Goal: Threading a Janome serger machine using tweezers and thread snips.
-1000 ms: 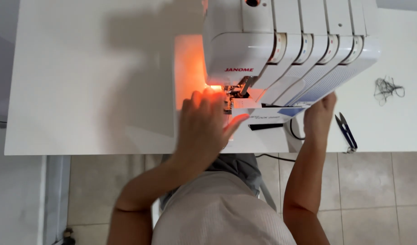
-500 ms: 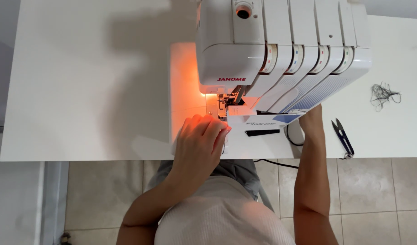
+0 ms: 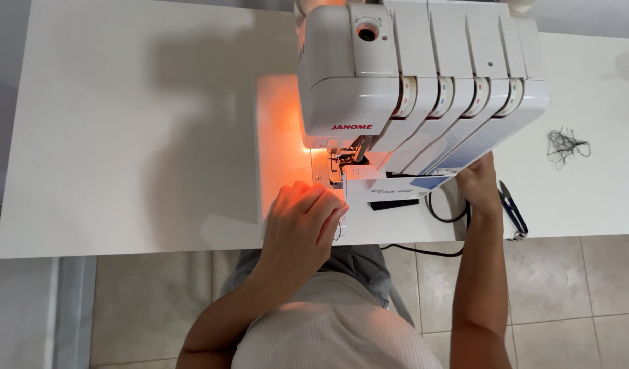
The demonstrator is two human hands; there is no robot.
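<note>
My left hand [image 3: 302, 220] lay empty, fingers curled, at six o'clock of the white overlock machine's [image 3: 410, 89] presser foot [image 3: 342, 158], ready by the needles, while my right hand [image 3: 478, 184] reached its four-o'clock side, grip hidden.

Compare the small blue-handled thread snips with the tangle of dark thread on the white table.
The blue-handled thread snips lie by the table's near edge, close to the right hand; the dark thread tangle lies farther back, away from it. The snips are rigid and straight; the tangle is loose and wiry. Both rest right of the machine.
</note>
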